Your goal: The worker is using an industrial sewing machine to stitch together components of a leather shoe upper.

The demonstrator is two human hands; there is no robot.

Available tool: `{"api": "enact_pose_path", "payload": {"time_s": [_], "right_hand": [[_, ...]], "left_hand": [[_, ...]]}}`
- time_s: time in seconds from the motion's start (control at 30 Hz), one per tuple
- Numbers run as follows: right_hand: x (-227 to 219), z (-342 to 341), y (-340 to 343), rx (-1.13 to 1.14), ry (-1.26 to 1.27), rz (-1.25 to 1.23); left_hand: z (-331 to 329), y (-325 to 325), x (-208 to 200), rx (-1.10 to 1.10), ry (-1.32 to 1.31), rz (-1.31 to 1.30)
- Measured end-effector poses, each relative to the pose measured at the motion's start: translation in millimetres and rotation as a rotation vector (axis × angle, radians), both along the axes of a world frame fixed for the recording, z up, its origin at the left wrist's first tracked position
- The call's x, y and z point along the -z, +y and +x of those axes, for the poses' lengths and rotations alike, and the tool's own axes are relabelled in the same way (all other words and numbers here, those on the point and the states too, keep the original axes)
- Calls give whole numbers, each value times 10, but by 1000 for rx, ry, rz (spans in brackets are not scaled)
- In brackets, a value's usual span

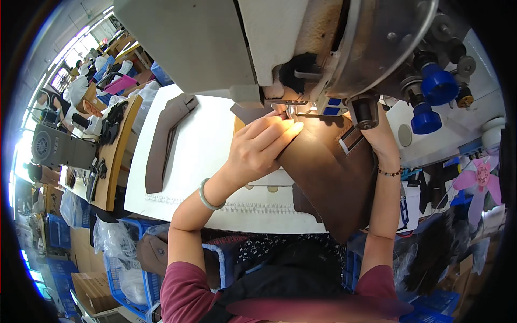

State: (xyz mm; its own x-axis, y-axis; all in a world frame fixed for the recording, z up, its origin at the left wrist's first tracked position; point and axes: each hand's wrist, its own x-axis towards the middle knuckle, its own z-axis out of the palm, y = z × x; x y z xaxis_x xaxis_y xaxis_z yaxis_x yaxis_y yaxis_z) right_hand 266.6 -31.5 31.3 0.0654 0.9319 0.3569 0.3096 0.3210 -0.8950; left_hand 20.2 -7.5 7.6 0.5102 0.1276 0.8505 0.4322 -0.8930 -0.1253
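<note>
Brown piece (pixel 334 177) on the table (pixel 210 145), lying right of the left hand (pixel 258 144). Long axis slants from near the presser foot (pixel 292 111) down-right, low corner toward the lap. Left hand is nearer the foot: grip bunched at the piece's left edge; pinching or merely pressing, cannot tell. Right hand (pixel 381 134) at its right side, fingers partly hidden, grip unclear.

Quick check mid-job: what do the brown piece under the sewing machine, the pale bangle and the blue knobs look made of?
Brown piece: probably leather or faux leather, smooth and satiny, with a soft sheen where brightly lit.
Pale bangle: perhaps jade, glass or plastic; it looks smooth, but is too small to settle.
Blue knobs: likely glossy plastic, given their even colour and highlights.
</note>
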Motion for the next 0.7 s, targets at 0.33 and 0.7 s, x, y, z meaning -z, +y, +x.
{"api": "enact_pose_path", "payload": {"time_s": [0.33,0.7], "right_hand": [[79,192,125,-231,4,-93],[-14,80,40,-259,30,-53]], "left_hand": [[12,-187,-8,-96,120,88],[9,-190,14,-60,-135,-116]]}}
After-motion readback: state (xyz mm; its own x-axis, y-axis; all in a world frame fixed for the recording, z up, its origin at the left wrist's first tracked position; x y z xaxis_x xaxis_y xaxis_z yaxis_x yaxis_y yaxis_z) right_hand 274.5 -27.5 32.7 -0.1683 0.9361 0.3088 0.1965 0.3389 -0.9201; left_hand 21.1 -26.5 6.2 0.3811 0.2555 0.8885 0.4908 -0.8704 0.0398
